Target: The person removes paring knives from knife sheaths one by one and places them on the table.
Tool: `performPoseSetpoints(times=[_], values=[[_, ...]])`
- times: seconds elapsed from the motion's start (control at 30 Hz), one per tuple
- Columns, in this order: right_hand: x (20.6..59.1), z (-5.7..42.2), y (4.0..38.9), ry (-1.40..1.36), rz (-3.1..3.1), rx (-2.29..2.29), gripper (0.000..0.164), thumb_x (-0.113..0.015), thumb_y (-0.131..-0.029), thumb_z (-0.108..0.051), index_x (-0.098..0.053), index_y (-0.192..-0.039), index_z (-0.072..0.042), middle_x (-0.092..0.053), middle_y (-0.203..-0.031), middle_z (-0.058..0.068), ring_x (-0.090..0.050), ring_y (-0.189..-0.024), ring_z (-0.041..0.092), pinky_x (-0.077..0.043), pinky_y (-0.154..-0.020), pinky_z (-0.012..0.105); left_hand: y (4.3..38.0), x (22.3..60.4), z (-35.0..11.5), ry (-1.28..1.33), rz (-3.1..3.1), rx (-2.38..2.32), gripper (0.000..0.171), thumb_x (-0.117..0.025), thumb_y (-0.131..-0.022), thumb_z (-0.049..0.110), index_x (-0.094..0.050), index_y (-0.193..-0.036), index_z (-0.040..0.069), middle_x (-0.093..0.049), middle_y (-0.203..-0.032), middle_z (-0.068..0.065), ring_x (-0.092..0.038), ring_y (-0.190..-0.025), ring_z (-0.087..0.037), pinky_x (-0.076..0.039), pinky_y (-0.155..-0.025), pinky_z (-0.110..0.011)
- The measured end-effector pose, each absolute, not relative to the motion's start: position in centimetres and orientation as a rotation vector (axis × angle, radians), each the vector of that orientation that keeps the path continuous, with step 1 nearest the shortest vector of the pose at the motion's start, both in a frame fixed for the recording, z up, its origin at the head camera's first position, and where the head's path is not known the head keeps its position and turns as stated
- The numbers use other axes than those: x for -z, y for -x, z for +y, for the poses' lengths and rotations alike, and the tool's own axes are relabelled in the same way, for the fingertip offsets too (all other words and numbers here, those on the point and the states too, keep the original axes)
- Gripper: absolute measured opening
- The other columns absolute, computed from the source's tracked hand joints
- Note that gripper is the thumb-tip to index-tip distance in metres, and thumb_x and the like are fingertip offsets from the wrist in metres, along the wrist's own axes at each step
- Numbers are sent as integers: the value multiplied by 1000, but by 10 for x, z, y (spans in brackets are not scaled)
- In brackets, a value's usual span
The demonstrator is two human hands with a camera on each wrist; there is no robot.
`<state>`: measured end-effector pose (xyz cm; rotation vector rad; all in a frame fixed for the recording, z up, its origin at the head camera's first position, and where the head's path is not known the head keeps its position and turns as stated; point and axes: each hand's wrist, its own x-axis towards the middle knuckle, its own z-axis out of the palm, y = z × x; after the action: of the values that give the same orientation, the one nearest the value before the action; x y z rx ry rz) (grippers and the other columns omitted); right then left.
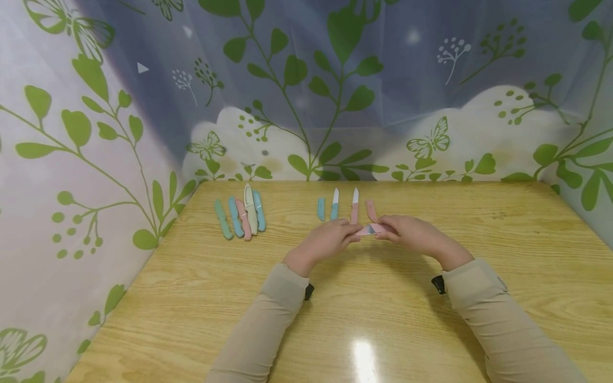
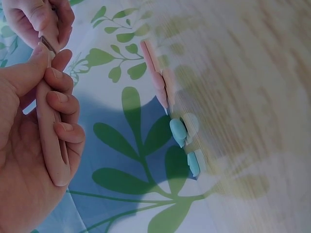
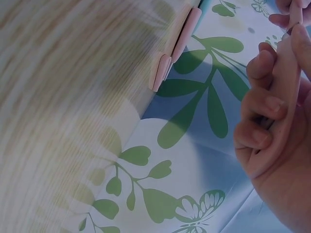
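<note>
Both hands meet over the table, at either end of a pink knife. My left hand (image 1: 328, 238) curls its fingers round the pink handle (image 2: 51, 131), which has a rounded end. Opposite it, my right hand (image 1: 414, 234) grips a pink sheath (image 3: 284, 82) that tapers toward the palm. A short stretch of grey blade (image 1: 370, 230) shows between them. Just beyond the hands lie a blue sheath (image 1: 321, 209), a blue-handled knife (image 1: 334, 211) with a white blade, a pink-handled knife (image 1: 355, 213) and another pink sheath (image 1: 371, 210).
On the left of the wooden table (image 1: 191, 298), several knives lie side by side: a green one (image 1: 223, 219), blue ones, a pink one and a longer cream one (image 1: 250, 210). A leaf-patterned cloth (image 1: 306, 80) hangs behind the back edge and along the sides.
</note>
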<state>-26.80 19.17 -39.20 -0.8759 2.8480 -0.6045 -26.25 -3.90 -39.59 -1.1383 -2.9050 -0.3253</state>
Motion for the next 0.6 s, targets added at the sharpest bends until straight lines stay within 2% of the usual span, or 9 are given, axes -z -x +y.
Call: performPoseSetpoints(times=[0.23, 0.33, 0.47, 0.6], values=[[390, 193, 268, 869, 2831, 613, 27, -54, -99, -33, -61, -108, -8, -65, -91, 4, -55, -73, 14, -46, -68, 35, 263, 396, -39, 1141, -2907, 332, 41, -47, -102, 32, -55, -138, 13, -66, -110, -4, -58, -84, -13, -49, -77, -26], [390, 193, 267, 873, 2844, 601, 34, -54, -99, -34, -61, -114, -5, -67, -98, 8, -59, -78, 15, -49, -71, 38, 263, 397, -39, 1147, -2895, 335, 41, -47, -102, 31, -56, -137, 12, -66, -111, -4, -59, -87, -13, -49, -78, -26], [390, 193, 267, 884, 2863, 587, 40, -55, -99, -34, -60, -122, -3, -68, -108, 12, -64, -88, 20, -51, -77, 43, 264, 398, -39, 1157, -2874, 347, 40, -48, -102, 30, -57, -136, 12, -66, -108, -4, -57, -83, -13, -49, -76, -26], [390, 193, 266, 891, 2863, 582, 38, -56, -99, -34, -60, -120, -3, -68, -108, 12, -64, -91, 22, -51, -78, 45, 264, 399, -39, 1162, -2863, 355, 39, -49, -102, 30, -58, -135, 12, -65, -104, -4, -54, -79, -12, -47, -73, -25]])
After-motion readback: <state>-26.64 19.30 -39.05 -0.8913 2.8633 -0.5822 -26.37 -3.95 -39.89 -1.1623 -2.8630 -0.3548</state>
